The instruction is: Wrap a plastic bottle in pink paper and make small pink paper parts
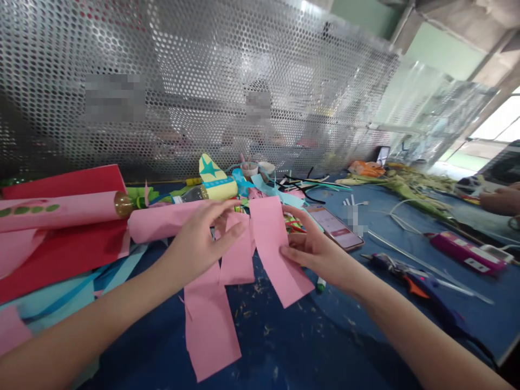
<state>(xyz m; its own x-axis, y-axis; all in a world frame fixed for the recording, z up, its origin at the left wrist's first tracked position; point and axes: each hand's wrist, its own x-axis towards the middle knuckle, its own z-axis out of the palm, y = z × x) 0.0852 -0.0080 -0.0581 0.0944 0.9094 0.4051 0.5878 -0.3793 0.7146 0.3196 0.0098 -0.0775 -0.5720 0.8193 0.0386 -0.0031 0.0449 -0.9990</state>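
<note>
My right hand (312, 244) pinches a long pink paper strip (274, 249) by its right edge, thumb in front. The strip hangs down and curls slightly toward its lower end. My left hand (207, 233) is closed on a shorter pink paper piece (238, 254), its thumb lying over the upper part. Below my left hand another pink paper strip (211, 325) reaches down over the blue table. Just behind my left hand lies a pink paper roll (162, 221); part of it is hidden by the hand.
Red paper (89, 244) and a pink-wrapped bottle (60, 210) lie left. A phone (335, 226), a glue gun (418, 281) and a purple power strip (467, 252) are right. A yellow paper-covered bottle (219, 188) stands out behind, before a perforated silver sheet (244, 65). Another person's hand (499, 201) shows far right.
</note>
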